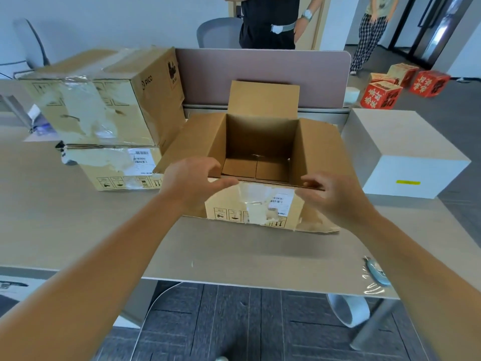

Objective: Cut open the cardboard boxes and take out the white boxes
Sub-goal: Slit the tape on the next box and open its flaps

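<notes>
Head view: both hands, left hand (194, 182) and right hand (329, 196), hover loosely curled, holding nothing, at the near rim of the open cardboard box (260, 155), which looks empty. One white box (406, 149) stands on the counter (78, 225), right. Next, probably the stacked sealed boxes (112, 115), with the cutter (377, 273).

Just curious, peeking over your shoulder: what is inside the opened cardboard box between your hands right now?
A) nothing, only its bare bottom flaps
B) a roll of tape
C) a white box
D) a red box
A: the open cardboard box shows only its brown bottom flaps, while a white box stands on the table beside it.
</notes>
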### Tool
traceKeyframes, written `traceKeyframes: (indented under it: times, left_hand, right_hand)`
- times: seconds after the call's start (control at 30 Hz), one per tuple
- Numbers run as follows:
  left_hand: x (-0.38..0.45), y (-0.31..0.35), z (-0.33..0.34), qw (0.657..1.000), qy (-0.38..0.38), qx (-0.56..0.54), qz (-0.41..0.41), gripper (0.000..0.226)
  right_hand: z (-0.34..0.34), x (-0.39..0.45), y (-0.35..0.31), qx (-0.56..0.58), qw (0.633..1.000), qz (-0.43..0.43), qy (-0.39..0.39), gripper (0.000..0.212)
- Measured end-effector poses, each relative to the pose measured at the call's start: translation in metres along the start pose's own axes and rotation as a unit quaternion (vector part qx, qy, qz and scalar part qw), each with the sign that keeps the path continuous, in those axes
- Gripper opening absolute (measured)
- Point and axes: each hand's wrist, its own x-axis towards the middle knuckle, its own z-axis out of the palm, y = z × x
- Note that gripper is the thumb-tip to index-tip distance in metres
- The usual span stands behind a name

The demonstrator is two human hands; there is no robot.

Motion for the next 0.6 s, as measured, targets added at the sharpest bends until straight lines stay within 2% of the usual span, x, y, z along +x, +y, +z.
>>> traceKeyframes:
  times: [0.07, 0.13, 0.2, 0.3, 0.4, 0.47, 0.53, 0.6]
  left_hand:
    - [0.005, -0.001, 0.0, 0.998, 0.057, -0.02, -0.027, 0.052]
    - [0.006, -0.005, 0.006, 0.99, 0.097, -0.071, -0.078, 0.058]
    - [0.006, -0.006, 0.014, 0.971, 0.142, -0.137, -0.136, 0.072]
    - [0.007, -0.002, 0.028, 0.923, 0.177, -0.245, -0.237, 0.088]
    - [0.015, 0.005, 0.039, 0.852, 0.143, -0.361, -0.35, 0.104]
    - [0.021, 0.006, 0.049, 0.813, 0.099, -0.418, -0.393, 0.109]
    - [0.027, 0.003, 0.061, 0.793, 0.062, -0.452, -0.404, 0.11]
    - [0.033, 0.001, 0.07, 0.79, 0.052, -0.468, -0.394, 0.109]
  right_hand:
    - [-0.001, 0.002, 0.003, 0.013, 0.998, 0.022, 0.057, 0.029]
    - [0.001, 0.004, 0.005, 0.035, 0.995, 0.046, 0.081, 0.026]
    - [0.006, 0.008, 0.009, 0.05, 0.992, 0.087, 0.07, 0.024]
    - [0.015, 0.016, 0.01, 0.19, 0.966, 0.174, 0.032, 0.016]
    - [0.027, 0.022, 0.012, 0.254, 0.944, 0.209, 0.001, 0.027]
    - [0.033, 0.024, 0.013, 0.271, 0.936, 0.224, -0.012, 0.023]
    - [0.039, 0.028, 0.017, 0.299, 0.925, 0.233, -0.005, 0.018]
    - [0.046, 0.031, 0.02, 0.323, 0.916, 0.237, 0.018, 0.019]
